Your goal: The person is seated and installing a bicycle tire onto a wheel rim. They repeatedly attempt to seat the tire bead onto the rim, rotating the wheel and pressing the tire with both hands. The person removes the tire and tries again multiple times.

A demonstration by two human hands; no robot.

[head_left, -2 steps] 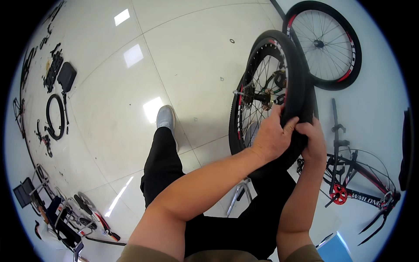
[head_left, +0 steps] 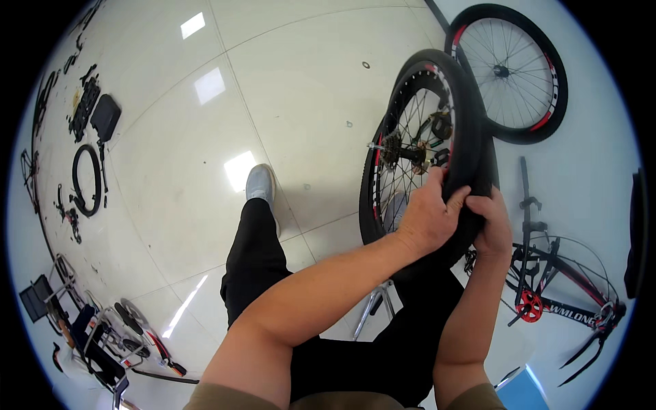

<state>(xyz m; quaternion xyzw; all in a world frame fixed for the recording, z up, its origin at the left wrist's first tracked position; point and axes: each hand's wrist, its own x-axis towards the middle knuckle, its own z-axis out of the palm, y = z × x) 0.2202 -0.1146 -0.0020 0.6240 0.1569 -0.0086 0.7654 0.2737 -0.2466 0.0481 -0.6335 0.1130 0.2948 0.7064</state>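
A bicycle wheel [head_left: 468,113] with a black tyre, a black rim marked red and white, and spokes stands tilted over my right thigh. Its cassette [head_left: 391,150] and axle end point left. My left hand [head_left: 430,213] is closed round the near part of the tyre, fingers toward the rim and thumb on the rubber. My right hand [head_left: 493,220] grips the same tyre from its right side, thumb close to the left thumb. The tips of the right fingers are hidden behind the tyre. Whether the tyre bead sits fully in the rim I cannot tell.
Beyond it, a second wheel [head_left: 501,71] leans by the white wall. A black-and-red bicycle frame [head_left: 547,280] with a red chainring is at the right. Along the left lie a small tyre [head_left: 87,181], a black saddle-like part [head_left: 105,118] and other parts. A wheelchair [head_left: 96,342] stands lower left.
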